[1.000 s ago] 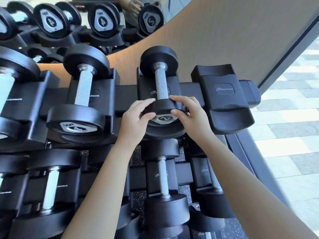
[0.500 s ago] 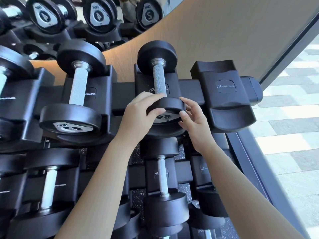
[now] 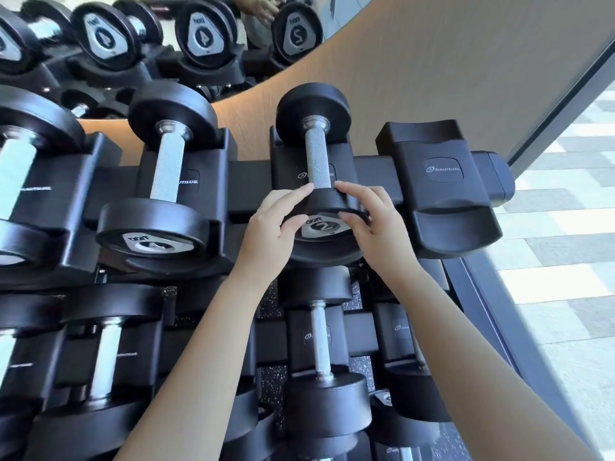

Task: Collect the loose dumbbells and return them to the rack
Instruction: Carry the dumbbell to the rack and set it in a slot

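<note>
Black dumbbell [image 3: 317,161] seated on rack [image 3: 249,181], twelve o'clock. Left hand [image 3: 273,234], right hand [image 3: 379,227]: fingers [image 3: 352,191] curled round its near head. Seating step, probably; next, release. Empty cradle [image 3: 446,201] at three o'clock.

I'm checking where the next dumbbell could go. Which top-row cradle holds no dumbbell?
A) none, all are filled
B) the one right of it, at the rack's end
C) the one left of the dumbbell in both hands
B: the end cradle, right of the 2 dumbbell that the left hand and right hand grip, sits bare; the one on its left holds a 4 dumbbell.
</note>
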`<state>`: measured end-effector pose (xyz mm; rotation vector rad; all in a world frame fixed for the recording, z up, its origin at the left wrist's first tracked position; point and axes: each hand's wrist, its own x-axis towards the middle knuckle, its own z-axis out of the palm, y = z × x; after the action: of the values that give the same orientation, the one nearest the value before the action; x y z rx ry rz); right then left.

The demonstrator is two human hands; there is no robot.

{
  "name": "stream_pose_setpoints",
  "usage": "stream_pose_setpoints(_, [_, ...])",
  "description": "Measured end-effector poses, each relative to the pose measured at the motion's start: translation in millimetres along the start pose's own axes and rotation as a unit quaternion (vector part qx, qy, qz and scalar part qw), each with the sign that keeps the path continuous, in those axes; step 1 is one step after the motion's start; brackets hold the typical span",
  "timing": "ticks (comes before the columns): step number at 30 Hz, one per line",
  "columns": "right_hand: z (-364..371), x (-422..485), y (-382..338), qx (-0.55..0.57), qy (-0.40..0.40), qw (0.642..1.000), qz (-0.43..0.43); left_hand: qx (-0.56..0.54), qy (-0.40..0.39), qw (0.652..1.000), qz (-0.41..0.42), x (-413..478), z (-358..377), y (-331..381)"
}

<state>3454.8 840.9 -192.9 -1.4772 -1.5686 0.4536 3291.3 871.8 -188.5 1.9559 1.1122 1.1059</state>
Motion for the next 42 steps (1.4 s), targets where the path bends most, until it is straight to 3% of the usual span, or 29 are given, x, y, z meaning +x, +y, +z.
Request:
stream_pose_setpoints(3, [4.0,-2.4,1.6,-0.012,0.025,1.000,0.005,0.036,-0.005,0.999,0.017,4.6,-1.8,3.4])
stream_pose_setpoints(11, [15.7,-9.0,14.0,0.092,0.053,0.992,0.064,0.153,-0.080,0.984,0.051,22.5,-7.7,20.4])
stream_pose_setpoints(19, [12.6,-9.4,27.0,0.120,0.042,0.989,0.073,0.105,0.009,0.993,0.045,7.8,11.5,20.8])
stream_pose_setpoints(25, [8.8,-9.4,21.8,0.119,0.026,0.989,0.086,0.045,0.007,0.999,0.024,-0.4,4.3,15.3])
stream_pose_setpoints(29, [2.9,-14.2,13.9,0.068,0.003,0.993,0.097,0.037,-0.007,0.999,-0.013,-13.1,-3.7,12.4])
stream_pose_setpoints(34, [-0.8,-38.3,-5.6,-0.092,-0.003,0.993,0.076,0.067,-0.023,0.996,-0.053,-37.7,-11.1,13.3])
stream_pose_setpoints(42, [5.8,-87.4,-35.7,-0.264,-0.080,0.959,0.065,0.247,-0.051,0.966,-0.061,-93.9,-12.8,18.8])
